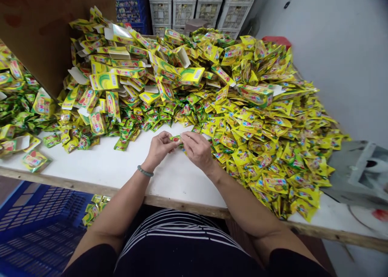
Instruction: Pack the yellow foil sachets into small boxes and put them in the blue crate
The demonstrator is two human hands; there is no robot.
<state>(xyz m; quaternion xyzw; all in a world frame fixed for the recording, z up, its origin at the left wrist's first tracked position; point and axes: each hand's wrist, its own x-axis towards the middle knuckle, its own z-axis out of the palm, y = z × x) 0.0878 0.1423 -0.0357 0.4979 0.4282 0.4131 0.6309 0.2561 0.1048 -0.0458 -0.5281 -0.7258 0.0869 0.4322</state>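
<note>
Both my hands meet over the white tabletop [178, 180], pinching a small green packet [176, 138] between them. My left hand [159, 148], with a beaded bracelet [145, 171] at the wrist, is closed on the packet's left end. My right hand [198, 150] is closed at its other end, and its fingers hide part of it. Just beyond lie many small green packets [157, 117]. To the right spreads a large heap of yellow packets [260, 147]. Behind and to the left are piled yellow-green printed cartons [104, 81], several with open flaps.
A big cardboard box [51, 30] stands at the back left. Below the table's left front edge sits a blue crate [45, 228] with cartons near it. White crates [184, 10] are stacked behind the table. A grey object [360, 176] lies at the right, beside the wall.
</note>
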